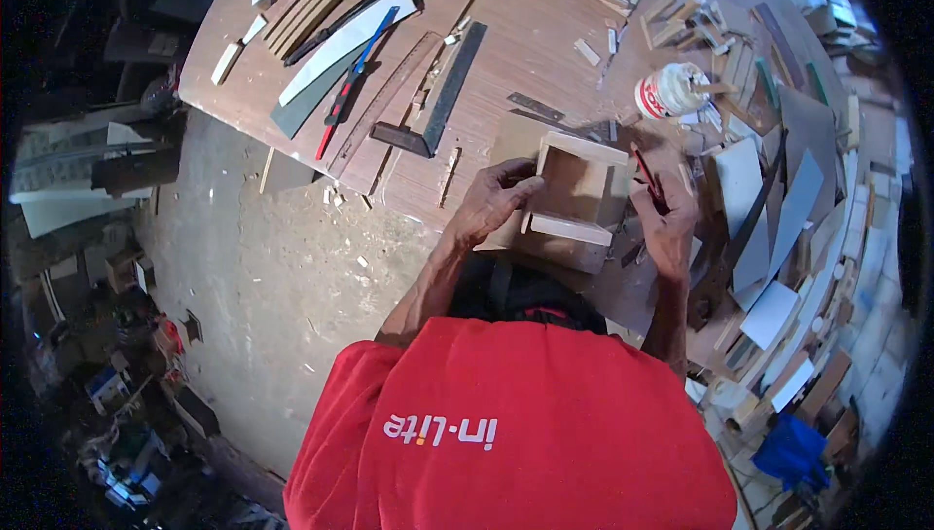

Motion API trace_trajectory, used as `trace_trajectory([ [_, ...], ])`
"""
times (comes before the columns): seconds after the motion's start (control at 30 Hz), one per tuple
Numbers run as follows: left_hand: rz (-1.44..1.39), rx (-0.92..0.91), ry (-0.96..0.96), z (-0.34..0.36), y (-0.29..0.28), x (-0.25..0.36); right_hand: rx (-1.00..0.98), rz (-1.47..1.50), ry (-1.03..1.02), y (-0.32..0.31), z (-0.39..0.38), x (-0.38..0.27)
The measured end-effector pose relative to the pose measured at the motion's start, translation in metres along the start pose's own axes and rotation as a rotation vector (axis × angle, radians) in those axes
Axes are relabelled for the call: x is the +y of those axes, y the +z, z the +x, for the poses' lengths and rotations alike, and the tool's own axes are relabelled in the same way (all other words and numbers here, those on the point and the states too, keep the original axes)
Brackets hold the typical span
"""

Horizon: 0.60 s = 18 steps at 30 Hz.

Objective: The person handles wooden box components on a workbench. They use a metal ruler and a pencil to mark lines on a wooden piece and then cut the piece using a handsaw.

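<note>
My left hand (496,199) grips the left side of a small rectangular wooden box frame (569,226), its fingers closed at the edge. The frame lies on a brown board (511,146) near the table's front edge. My right hand (662,214) is closed on a red pencil (640,162), just right of the frame, its tip pointing away from me. Behind the frame are a thin metal strip (535,105) and a white tub (660,92) of white stuff with a stick in it.
A square (452,82), a blue-and-red tool (342,102) and wood strips (306,19) lie on the table (224,82) at the back left. Offcuts (705,29) and panels (735,184) crowd the right. Below left is a concrete floor (243,267) with clutter (126,384) along its edge.
</note>
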State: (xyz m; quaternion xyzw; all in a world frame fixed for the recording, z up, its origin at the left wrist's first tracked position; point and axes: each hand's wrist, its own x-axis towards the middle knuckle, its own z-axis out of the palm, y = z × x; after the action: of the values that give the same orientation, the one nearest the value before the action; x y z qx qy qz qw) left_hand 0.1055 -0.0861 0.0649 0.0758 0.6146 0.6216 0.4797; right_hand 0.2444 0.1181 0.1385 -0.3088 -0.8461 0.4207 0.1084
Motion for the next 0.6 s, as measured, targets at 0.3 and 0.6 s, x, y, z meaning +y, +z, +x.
trace_trajectory([
  [0.3,0.089,0.061,0.055,0.0,-0.004,-0.01,-0.09,-0.145,-0.074,0.023,0.03,-0.028],
  [0.6,-0.157,0.085,0.024,0.006,-0.003,-0.021,-0.254,-0.181,0.046,0.033,0.043,-0.024],
])
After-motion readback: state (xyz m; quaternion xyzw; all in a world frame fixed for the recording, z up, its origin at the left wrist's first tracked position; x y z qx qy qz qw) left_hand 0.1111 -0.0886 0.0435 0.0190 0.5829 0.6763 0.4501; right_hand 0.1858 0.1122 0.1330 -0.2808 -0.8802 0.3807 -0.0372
